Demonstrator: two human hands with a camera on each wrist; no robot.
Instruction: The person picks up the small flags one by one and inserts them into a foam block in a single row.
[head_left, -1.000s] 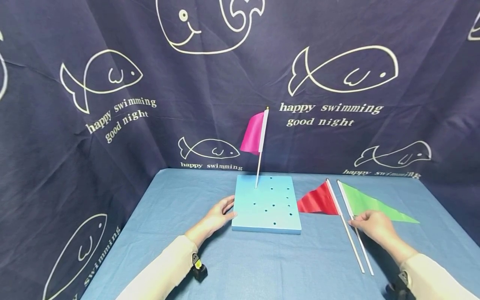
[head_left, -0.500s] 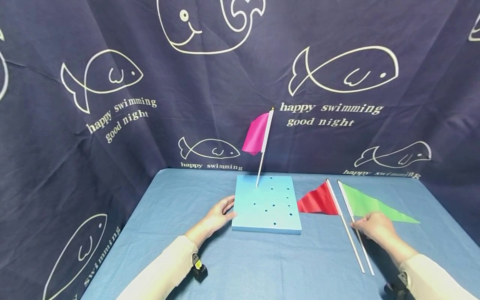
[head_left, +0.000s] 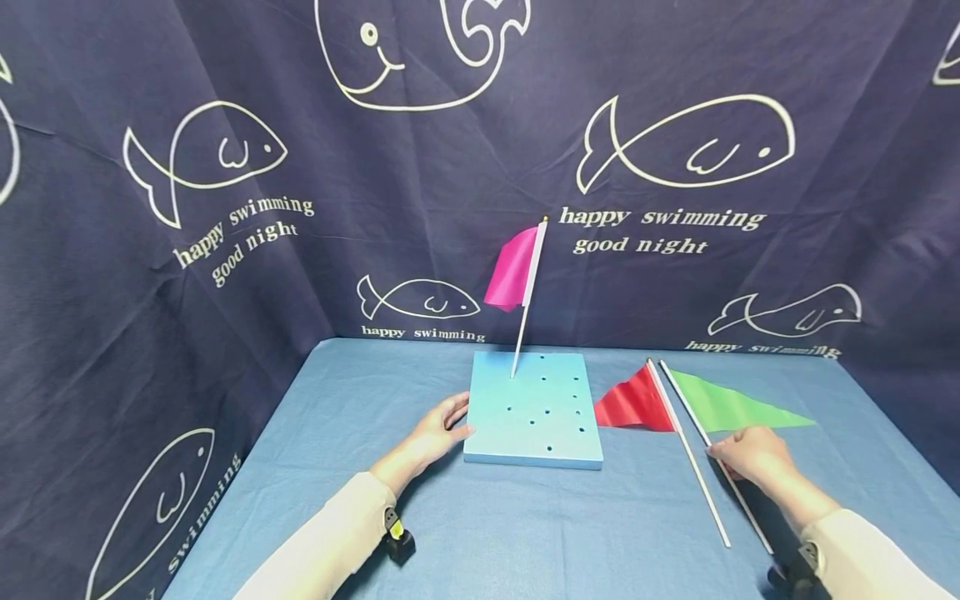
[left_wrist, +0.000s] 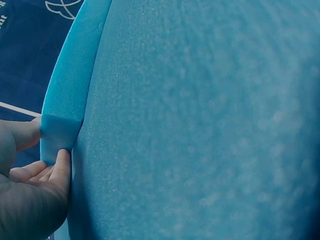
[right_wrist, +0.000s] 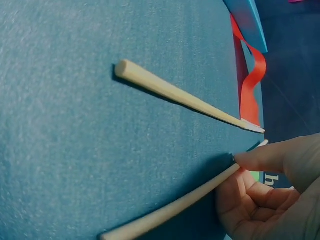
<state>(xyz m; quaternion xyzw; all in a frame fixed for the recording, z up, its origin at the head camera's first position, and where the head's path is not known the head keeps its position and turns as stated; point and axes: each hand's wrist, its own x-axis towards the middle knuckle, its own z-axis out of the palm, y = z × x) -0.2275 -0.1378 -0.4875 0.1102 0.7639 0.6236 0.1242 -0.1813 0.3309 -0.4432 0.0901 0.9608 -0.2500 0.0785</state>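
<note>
Green flag (head_left: 731,404), head view: right hand (head_left: 756,457) partly covers stick (head_left: 747,509). Left sleeve (head_left: 322,537), right sleeve (head_left: 862,552), same view: lower edge cuts both off. Blue board (left_wrist: 72,85), left wrist view: top edge crops it.

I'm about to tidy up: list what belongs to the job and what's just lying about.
Job, by the look of it:
Board, held by the left hand
Green flag, pinched by the right hand
Pink flag, standing tilted in the board
Red flag, lying beside the green, probably

Only background or worn:
Backdrop
Cloth
Wrist cameras
</note>
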